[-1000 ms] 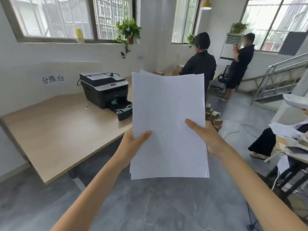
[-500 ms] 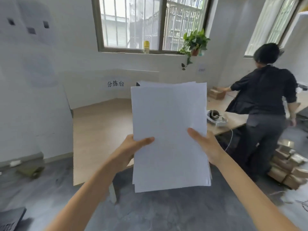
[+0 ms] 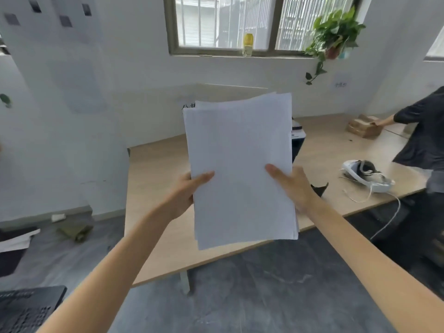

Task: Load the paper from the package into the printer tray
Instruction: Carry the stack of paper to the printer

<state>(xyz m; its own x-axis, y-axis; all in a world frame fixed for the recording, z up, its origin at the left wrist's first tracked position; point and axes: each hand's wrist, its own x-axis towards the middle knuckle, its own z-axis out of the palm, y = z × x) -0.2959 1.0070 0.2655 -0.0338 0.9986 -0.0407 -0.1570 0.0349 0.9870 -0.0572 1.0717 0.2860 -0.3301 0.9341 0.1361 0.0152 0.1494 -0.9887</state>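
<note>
Office space, grey floor, with a pale wooden table (image 3: 153, 179) running across mid-frame below a barred window (image 3: 230, 25). At centre frame a stack of paper (image 3: 240, 169) is held upright in the air, facing the camera. The left hand (image 3: 185, 193) clasps its left edge, thumb lying across the front sheet; the right hand (image 3: 293, 186) clasps the right edge likewise. Both are closed on the stack. Top edges are uneven, several sheets standing proud at the upper right corner.

Behind the stack, at centre right, only a sliver of the printer (image 3: 298, 140) shows; its tray is hidden by the sheets. A headset (image 3: 367, 175) with a trailing cable lies on the table at right. A second person (image 3: 422, 140) leans over the table at the far right edge.

Judgement: the step in hand is carrying the sheets to the printer. Recommended practice: square the stack before insertion, lower it so the tray becomes visible, keep both edges supported, and steer well apart from the headset cable.
</note>
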